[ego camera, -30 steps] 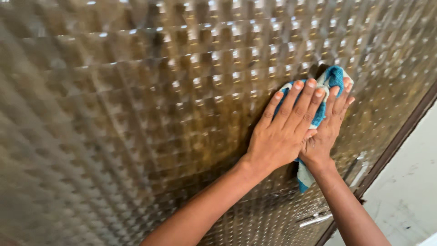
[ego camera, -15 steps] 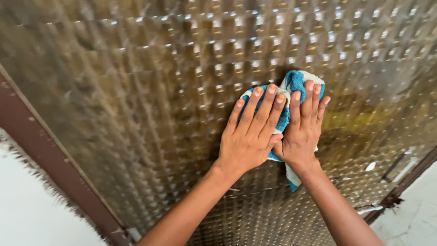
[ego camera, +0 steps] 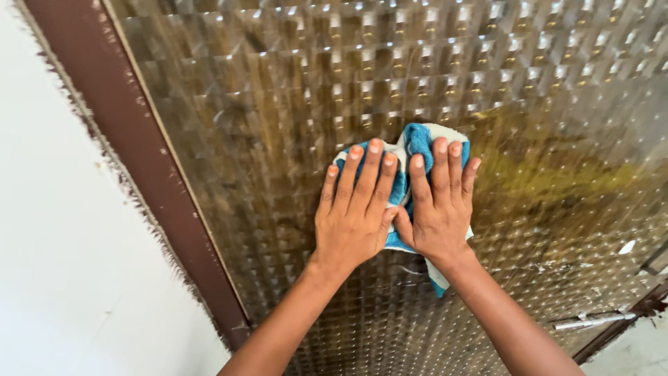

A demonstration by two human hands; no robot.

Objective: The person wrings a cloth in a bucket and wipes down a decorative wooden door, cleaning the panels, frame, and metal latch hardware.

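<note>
Embossed metal door panel [ego camera: 278, 104], bronze-toned with a raised square grid, fills the view; brown door frame [ego camera: 139, 160] and white wall [ego camera: 62, 230] run along the left. Left hand [ego camera: 351, 212] and right hand [ego camera: 435, 209] both lie flat, fingers spread, palms pressing a blue-and-white cloth [ego camera: 416, 139] against the panel mid-height, just left of centre. Neither hand grips it; it's pinned under them. Progress judgement: yellowish smear to the right of the cloth looks unwiped, lower panel near the metal latch [ego camera: 591, 322] has specks left. Upper grid reads shinier.

No packages, labels, signs or screens visible.
</note>
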